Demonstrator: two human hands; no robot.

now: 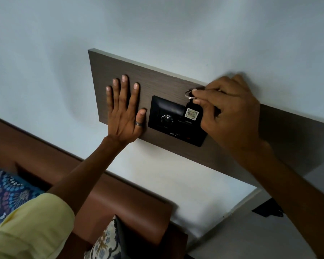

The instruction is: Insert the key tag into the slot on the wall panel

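Observation:
A black key tag (192,112) with a pale square sticker hangs from a metal ring (189,93). My right hand (230,111) pinches the ring and the tag's top between thumb and fingers. The tag's lower end sits at the slot (184,121) of a black switch plate (176,126), which carries a round dial. The plate is mounted on a brown wood-grain wall panel (157,81). My left hand (124,111) lies flat on the panel left of the plate, fingers spread, thumb touching the plate's edge. How deep the tag sits in the slot is not visible.
A pale wall (157,25) surrounds the panel. Below runs a brown padded headboard (105,193), with patterned cushions (7,193) at lower left and another patterned cushion (103,242) at the bottom. A white ledge (241,208) and a dark object (269,210) lie lower right.

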